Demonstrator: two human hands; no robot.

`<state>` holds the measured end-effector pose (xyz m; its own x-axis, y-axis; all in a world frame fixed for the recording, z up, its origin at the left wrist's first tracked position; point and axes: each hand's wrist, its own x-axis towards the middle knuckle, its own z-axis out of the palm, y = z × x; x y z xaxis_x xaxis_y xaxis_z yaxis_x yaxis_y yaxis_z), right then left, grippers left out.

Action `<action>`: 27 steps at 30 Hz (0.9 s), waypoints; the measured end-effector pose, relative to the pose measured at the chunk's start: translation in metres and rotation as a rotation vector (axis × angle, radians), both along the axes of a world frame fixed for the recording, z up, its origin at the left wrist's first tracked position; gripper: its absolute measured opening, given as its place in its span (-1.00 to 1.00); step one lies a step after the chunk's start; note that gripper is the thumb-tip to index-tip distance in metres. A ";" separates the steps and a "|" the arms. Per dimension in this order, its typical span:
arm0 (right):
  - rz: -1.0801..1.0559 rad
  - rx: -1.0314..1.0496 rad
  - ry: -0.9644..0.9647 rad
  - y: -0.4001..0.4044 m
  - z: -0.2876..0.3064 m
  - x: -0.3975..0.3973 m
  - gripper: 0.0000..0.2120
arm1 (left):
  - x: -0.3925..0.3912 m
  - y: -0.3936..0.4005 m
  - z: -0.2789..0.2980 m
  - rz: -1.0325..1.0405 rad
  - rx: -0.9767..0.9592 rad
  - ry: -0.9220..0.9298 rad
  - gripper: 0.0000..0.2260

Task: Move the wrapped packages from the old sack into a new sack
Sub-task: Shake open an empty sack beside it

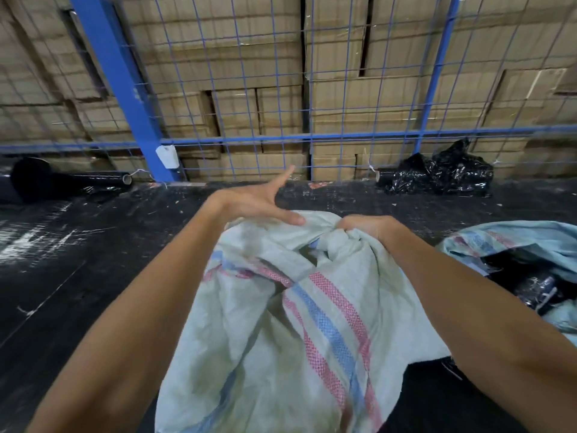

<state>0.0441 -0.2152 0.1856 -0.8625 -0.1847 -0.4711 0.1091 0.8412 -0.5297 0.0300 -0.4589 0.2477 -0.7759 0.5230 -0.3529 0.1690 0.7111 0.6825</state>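
Observation:
A pale green woven sack (281,323) with pink and blue stripes lies crumpled in front of me on the black table. My right hand (368,228) is clenched on a bunch of its cloth at the far edge. My left hand (259,203) rests at the sack's top edge with fingers spread, the thumb lying on the cloth and a finger pointing away. A second sack (530,242) of the same cloth lies at the right, open, with black wrapped packages (537,282) showing inside it.
The black table (78,260) runs to a blue wire mesh fence (312,139) with stacked cardboard boxes (343,57) behind it. A roll of black film (62,179) lies at the far left, crumpled black plastic (443,173) at the far right.

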 end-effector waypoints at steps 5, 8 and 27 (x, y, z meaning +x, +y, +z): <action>-0.056 -0.243 0.226 -0.017 0.015 -0.028 -0.82 | -0.018 0.035 -0.042 0.111 -0.422 0.415 -0.68; -0.191 -0.535 0.547 -0.007 0.004 -0.016 -0.21 | -0.031 0.019 -0.038 0.366 -0.332 0.400 -0.80; -0.567 -0.303 0.379 -0.020 -0.084 -0.002 -0.62 | -0.024 -0.058 -0.012 0.828 -0.440 0.559 -0.64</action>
<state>0.0424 -0.2355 0.1014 -0.9572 0.2626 -0.1220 0.2471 0.5212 -0.8169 0.0060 -0.5169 0.2358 -0.9382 -0.3206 0.1303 -0.2671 0.9103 0.3163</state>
